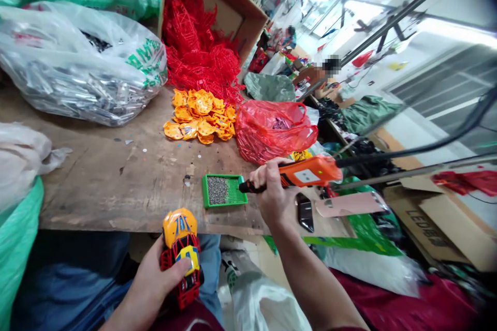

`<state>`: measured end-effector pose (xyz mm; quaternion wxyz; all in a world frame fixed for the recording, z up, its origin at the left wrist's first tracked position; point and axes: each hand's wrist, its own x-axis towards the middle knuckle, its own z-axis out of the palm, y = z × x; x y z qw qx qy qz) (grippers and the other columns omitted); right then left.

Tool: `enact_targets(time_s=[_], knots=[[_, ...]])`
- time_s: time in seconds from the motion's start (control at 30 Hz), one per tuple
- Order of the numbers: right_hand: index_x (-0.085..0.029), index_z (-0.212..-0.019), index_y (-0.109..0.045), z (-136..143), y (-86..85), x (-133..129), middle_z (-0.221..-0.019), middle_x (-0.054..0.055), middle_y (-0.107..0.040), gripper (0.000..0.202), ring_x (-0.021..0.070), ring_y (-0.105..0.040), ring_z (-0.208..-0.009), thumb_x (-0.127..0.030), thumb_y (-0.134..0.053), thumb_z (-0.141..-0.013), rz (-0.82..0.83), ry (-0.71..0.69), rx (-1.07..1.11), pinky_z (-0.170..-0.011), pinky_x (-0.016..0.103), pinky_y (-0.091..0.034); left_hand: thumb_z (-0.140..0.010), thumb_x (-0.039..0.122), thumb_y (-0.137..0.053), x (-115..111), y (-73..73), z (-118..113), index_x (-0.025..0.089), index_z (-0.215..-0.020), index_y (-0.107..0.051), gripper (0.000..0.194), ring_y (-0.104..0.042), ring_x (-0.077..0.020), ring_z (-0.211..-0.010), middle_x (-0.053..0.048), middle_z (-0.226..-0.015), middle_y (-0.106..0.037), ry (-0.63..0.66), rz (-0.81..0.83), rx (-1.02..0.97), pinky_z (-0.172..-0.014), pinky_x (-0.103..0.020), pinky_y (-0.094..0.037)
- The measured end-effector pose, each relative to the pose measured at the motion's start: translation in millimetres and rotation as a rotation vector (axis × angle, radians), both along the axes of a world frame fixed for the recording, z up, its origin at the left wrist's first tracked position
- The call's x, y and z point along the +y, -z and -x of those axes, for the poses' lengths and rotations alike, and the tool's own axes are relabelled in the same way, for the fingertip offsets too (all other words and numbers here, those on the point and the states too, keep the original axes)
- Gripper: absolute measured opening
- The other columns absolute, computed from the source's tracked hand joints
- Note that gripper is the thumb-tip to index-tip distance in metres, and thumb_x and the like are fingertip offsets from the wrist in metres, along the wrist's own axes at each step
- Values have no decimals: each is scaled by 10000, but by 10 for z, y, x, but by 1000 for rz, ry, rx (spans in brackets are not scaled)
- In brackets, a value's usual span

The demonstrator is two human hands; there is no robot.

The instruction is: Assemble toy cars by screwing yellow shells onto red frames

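Observation:
My left hand (pixel 155 274) is closed round a toy car (pixel 181 248) with an orange front, a yellow-and-blue middle and a red frame, held below the table's front edge. The thumb presses on the yellow part. In my right hand (pixel 272 191) is an orange electric screwdriver (pixel 306 171), lying nearly level, its black tip at the right side of a green tray (pixel 224 205). Small grey screws (pixel 217 190) fill the left part of that tray. Beyond it lies a pile of orange car shells (pixel 204 116).
Red plastic frames (pixel 198 41) spill from a cardboard box (pixel 248 20). A red bag (pixel 275 132) stands right of the shells, a clear bag of silvery parts (pixel 85 77) at left. A phone (pixel 305 212) lies near the right forearm. People are in the background.

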<state>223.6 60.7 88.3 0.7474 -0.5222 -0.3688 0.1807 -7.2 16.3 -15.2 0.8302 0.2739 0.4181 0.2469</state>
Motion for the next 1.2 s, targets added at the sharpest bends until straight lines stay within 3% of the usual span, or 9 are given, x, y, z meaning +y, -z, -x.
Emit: enact_targets(time_s=[0.2, 0.47, 0.87, 1.2], knots=[[-212, -840, -506, -218, 168, 183, -457, -124, -417, 251, 55, -373, -351, -369, -700, -816, -42, 84, -20, -414, 218, -395, -585, 453, -849, -11, -65, -54, 148, -1038, -624, 590, -681, -246, -677, -86, -825, -744, -61, 48, 43, -623, -341, -563], [-212, -845, -506, -338, 256, 287, -444, -129, -428, 258, 54, -386, -333, -345, -720, -789, -33, 111, -6, -398, 213, -402, -566, 446, -860, -4, -203, -106, 146, -1050, -624, 616, -711, -298, -743, -120, -860, -767, -66, 105, 68, -635, -364, -573], [-203, -886, -498, -416, 413, 311, -442, -130, -435, 254, 62, -406, -338, -351, -694, -819, -24, 83, -6, -384, 204, -395, -513, 495, -873, -26, -97, -128, 164, -1014, -639, 644, -709, -298, -751, -114, -850, -766, -68, 84, 96, -662, -385, -579], [-201, -893, -509, -425, 435, 325, -450, -130, -437, 255, 60, -410, -338, -342, -703, -810, -25, 81, -3, -393, 206, -402, -533, 539, -848, -20, -147, -118, 162, -1019, -615, 658, -703, -292, -727, -119, -834, -761, -43, 73, 96, -657, -387, -574]])
